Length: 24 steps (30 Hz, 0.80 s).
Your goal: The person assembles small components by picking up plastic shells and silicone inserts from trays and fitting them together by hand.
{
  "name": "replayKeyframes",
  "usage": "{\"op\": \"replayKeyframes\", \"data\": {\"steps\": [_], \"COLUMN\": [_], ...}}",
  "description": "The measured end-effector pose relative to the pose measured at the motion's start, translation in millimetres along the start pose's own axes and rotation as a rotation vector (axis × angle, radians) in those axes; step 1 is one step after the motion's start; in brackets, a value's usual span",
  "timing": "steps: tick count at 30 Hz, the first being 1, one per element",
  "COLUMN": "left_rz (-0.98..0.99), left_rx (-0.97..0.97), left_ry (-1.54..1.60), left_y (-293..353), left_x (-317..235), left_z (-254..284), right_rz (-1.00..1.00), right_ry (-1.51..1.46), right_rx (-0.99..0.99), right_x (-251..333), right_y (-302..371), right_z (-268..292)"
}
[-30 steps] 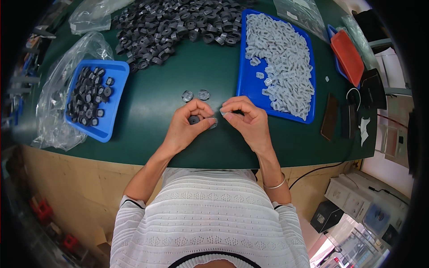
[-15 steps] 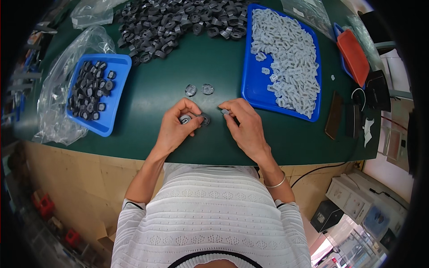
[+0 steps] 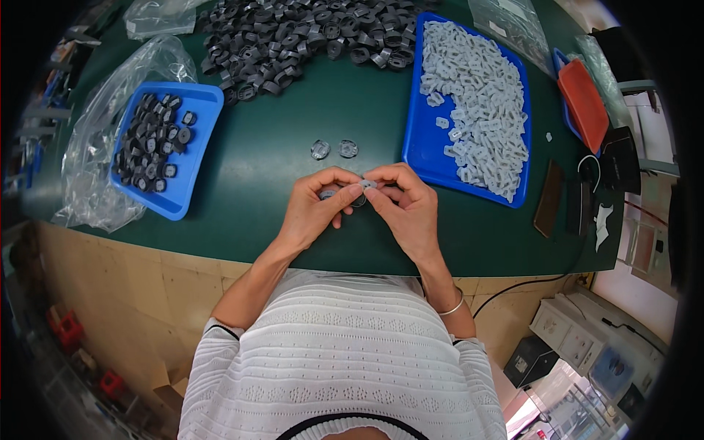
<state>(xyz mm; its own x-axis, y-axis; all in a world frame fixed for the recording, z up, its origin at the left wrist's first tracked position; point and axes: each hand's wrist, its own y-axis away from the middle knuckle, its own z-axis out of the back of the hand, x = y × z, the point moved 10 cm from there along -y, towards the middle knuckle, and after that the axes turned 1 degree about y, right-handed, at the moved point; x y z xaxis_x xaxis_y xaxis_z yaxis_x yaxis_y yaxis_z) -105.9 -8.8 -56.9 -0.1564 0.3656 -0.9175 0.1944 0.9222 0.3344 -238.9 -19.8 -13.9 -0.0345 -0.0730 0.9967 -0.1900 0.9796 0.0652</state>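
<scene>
My left hand (image 3: 315,207) is closed around a round grey plastic part (image 3: 327,194), mostly covered by the fingers. A dark rim shows just below the fingertips; whether it belongs to a second part I cannot tell. Fingers of my right hand (image 3: 408,208) pinch a small whitish plastic piece (image 3: 368,184). The fingertips of both hands meet at that piece, above the green table. Just beyond them lie two round grey parts, a left one (image 3: 320,149) and a right one (image 3: 348,149), side by side and apart from the hands.
A blue tray (image 3: 419,157) of small white pieces stands at right, a smaller blue tray (image 3: 192,166) of dark parts at left. Loose dark rings (image 3: 308,44) are heaped at the back. Plastic bags (image 3: 88,183), a red tray (image 3: 584,103) and a brown flat object (image 3: 548,199) lie around.
My right hand and the whitish piece have come together with my left hand, which moved slightly right. The hands were apart before. The view has shifted a little.
</scene>
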Motion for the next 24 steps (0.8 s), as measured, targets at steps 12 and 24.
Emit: {"op": "replayKeyframes", "data": {"steps": [12, 24], "left_rz": [0.081, 0.010], "left_rx": [0.017, -0.062], "left_ry": [0.175, 0.205], "left_y": [0, 3], "left_x": [4, 4], "left_z": [-2, -1], "right_rz": [-0.056, -0.007], "right_ry": [0.098, 0.206], "right_rx": [-0.058, -0.182], "right_x": [-4, -7], "right_y": [-3, 0], "right_z": [20, 14]}}
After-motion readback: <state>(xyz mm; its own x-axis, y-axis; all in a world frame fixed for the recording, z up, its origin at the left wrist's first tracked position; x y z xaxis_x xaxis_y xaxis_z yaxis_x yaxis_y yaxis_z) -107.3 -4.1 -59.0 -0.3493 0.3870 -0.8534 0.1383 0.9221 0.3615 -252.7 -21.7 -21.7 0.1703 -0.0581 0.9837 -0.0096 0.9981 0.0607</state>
